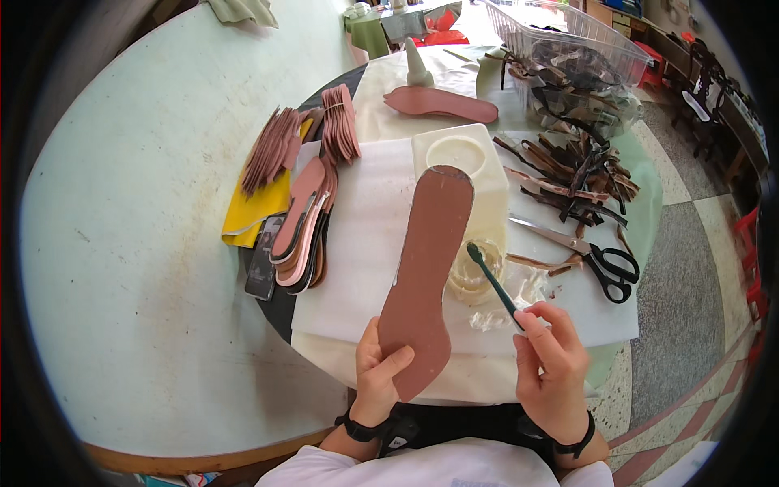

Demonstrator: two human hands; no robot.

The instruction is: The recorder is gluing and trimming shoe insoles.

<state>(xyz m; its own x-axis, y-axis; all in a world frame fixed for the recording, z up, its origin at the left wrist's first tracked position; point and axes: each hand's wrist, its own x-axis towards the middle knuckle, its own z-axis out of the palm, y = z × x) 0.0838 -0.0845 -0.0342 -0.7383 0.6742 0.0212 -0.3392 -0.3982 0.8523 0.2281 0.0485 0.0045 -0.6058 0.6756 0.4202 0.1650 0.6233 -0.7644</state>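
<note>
My left hand grips the heel end of a long brown insole, held flat with its toe pointing away from me. My right hand holds a dark green toothbrush by its handle, the bristle head hovering just right of the insole's middle, over a small round glue pot. A white square container with a round opening sits under the insole's toe.
A stack of pink and black insoles lies left on white paper, with bundled brown pieces and a yellow cloth beyond. Black-handled scissors, dark strap scraps, a clear basket and another insole lie right and far.
</note>
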